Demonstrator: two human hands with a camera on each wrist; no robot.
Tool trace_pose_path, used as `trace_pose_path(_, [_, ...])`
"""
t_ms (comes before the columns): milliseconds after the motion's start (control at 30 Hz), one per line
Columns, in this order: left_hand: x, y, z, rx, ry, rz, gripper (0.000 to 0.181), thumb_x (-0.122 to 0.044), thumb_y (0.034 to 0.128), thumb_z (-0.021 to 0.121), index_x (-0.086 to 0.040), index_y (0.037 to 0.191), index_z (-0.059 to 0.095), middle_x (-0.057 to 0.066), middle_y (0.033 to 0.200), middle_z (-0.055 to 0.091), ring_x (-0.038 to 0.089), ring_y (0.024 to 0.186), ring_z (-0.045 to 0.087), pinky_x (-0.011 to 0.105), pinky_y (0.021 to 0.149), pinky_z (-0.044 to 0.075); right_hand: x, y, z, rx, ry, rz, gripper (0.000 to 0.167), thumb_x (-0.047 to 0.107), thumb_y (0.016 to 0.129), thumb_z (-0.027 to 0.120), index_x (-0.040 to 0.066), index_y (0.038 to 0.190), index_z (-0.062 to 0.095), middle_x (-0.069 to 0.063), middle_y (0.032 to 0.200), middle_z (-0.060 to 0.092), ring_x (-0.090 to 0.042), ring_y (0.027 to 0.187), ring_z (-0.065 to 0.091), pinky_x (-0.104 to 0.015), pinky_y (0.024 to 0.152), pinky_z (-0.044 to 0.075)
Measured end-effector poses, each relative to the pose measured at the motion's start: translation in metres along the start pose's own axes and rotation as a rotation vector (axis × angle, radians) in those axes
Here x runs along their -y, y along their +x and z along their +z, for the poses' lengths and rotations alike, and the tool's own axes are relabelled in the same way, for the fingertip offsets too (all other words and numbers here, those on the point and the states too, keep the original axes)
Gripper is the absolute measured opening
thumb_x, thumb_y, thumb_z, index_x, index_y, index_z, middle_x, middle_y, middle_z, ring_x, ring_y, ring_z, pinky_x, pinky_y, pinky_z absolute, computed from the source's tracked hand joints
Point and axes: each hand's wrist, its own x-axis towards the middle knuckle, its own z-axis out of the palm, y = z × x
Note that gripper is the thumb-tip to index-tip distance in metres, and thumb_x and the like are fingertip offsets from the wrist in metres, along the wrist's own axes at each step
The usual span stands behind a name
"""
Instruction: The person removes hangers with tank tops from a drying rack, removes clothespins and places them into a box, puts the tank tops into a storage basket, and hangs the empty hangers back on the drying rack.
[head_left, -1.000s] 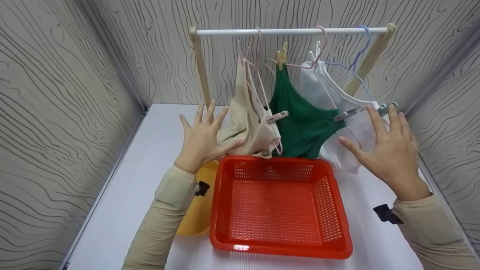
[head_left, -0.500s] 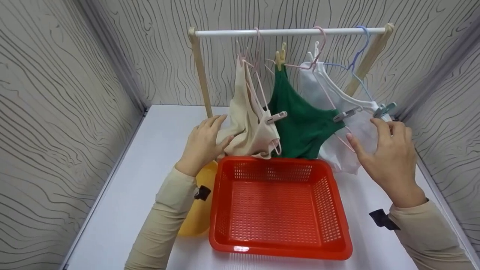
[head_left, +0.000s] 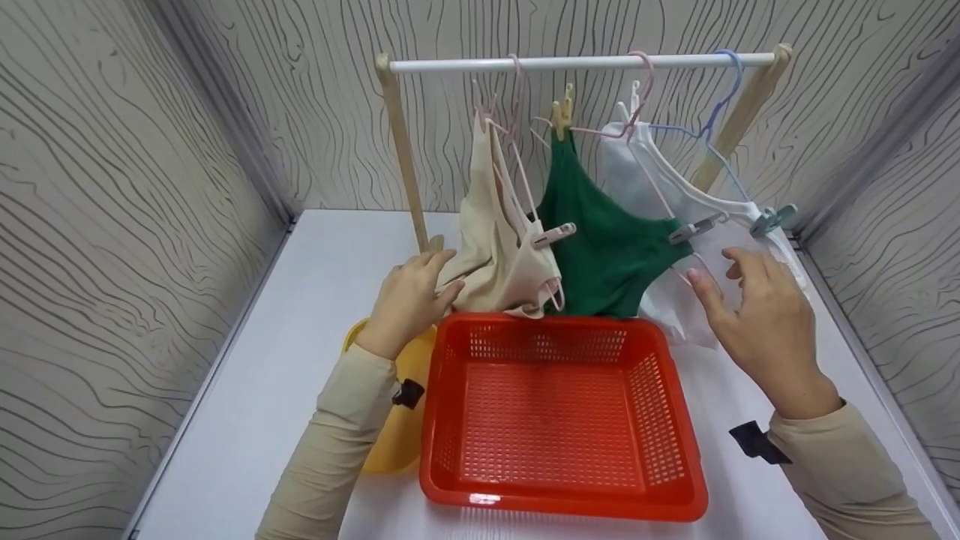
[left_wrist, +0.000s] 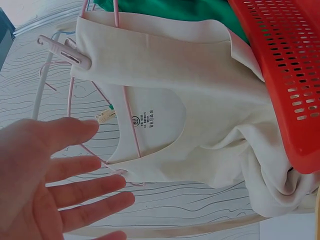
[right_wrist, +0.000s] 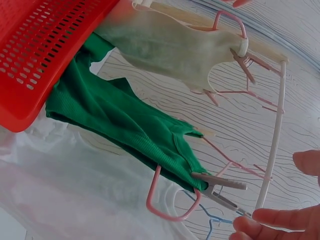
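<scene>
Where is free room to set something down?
The white table is bare between its left edge and the left sleeve; so is the floor of the red basket. Behind it is crowded: beige top, green top, white top.

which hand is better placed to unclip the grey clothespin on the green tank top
Right, most likely: the right hand hovers near the grey clothespin and appears to hold nothing. The left hand is also free, but sits farther off, beside the beige tank top.
</scene>
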Motion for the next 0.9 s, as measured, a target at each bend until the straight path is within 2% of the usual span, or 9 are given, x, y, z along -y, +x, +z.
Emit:
trace_pose_path(133, [0.0,0.0,0.004,0.012,0.004,0.008,0.039,-0.026,0.0911,0.065,-0.003,0.123,0.062,0.019,0.117,0.068,0.036,0.102,0.067,0.051,0.085,0.057,0.003,-0.001,0.004,-0.019,0.0,-0.044,0.038,0.021,0.089,0.066,-0.008,0.112,0.061,-0.025,0.09,0.064,-0.036,0.079,0.055,-0.046,0.063,0.046])
trace_pose_path(333, [0.003,0.0,0.013,-0.001,-0.012,0.03,0.035,-0.023,0.0898,0.067,-0.002,0.118,0.064,0.019,0.113,0.07,0.038,0.092,0.07,0.05,0.081,0.058,0.007,-0.002,0.01,-0.015,0.017,-0.069,0.033,0.019,0.087,0.068,-0.007,0.107,0.064,-0.024,0.09,0.065,-0.036,0.081,0.058,-0.048,0.065,0.048])
trace_pose_path(500, [0.005,0.0,0.018,0.028,-0.045,0.005,0.034,-0.023,0.0894,0.067,-0.002,0.117,0.065,0.018,0.113,0.07,0.037,0.089,0.07,0.049,0.082,0.058,0.01,-0.002,0.015,-0.002,0.027,-0.091,0.029,0.018,0.087,0.069,-0.005,0.105,0.066,-0.021,0.085,0.065,-0.032,0.078,0.059,-0.043,0.063,0.048])
trace_pose_path(733, [0.007,-0.002,0.025,0.056,-0.077,-0.023,0.033,-0.022,0.0899,0.067,-0.002,0.116,0.066,0.015,0.113,0.071,0.034,0.085,0.071,0.048,0.081,0.058,0.019,-0.001,0.025,0.008,0.049,-0.129,0.025,0.016,0.086,0.069,-0.006,0.098,0.066,-0.018,0.078,0.063,-0.029,0.072,0.056,-0.042,0.062,0.049])
trace_pose_path(900, [0.01,-0.005,0.029,0.07,-0.103,-0.039,0.033,-0.021,0.0895,0.067,-0.001,0.116,0.065,0.017,0.109,0.071,0.036,0.084,0.07,0.048,0.079,0.058,0.025,-0.003,0.032,0.051,0.085,-0.111,0.026,0.017,0.087,0.069,-0.006,0.099,0.065,-0.017,0.079,0.062,-0.027,0.072,0.056,-0.039,0.063,0.051])
